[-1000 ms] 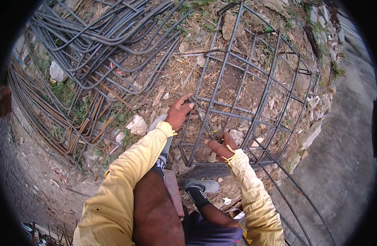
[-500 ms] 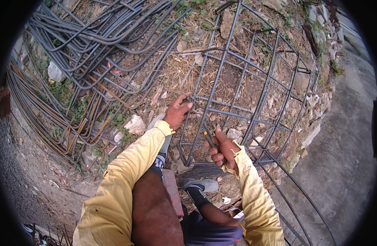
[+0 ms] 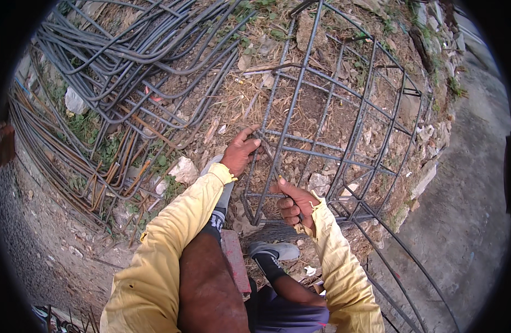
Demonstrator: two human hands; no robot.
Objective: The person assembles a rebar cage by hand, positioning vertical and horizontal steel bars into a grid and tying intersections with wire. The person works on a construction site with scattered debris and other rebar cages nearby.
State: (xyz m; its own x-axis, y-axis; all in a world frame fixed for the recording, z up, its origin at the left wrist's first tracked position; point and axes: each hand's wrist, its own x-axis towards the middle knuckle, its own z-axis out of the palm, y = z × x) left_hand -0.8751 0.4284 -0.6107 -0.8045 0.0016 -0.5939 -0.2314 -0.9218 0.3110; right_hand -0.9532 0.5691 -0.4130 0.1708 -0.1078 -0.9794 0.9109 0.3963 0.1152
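Both hands (image 3: 240, 154) (image 3: 297, 202) beside the rebar cage (image 3: 345, 159)

Loose yellow sleeves (image 3: 166, 236), purple shorts (image 3: 291, 312), dark socks (image 3: 267, 267) with pale markings, grey shoes (image 3: 287, 251)

Looking down on a dark steel-bar cage (image 3: 305, 67) on stony ground (image 3: 247, 102), with left hand (image 3: 239, 151) at its left side, right hand (image 3: 297, 203) curled around a hand tool (image 3: 280, 177), bent bars (image 3: 122, 47) heaped upper left.
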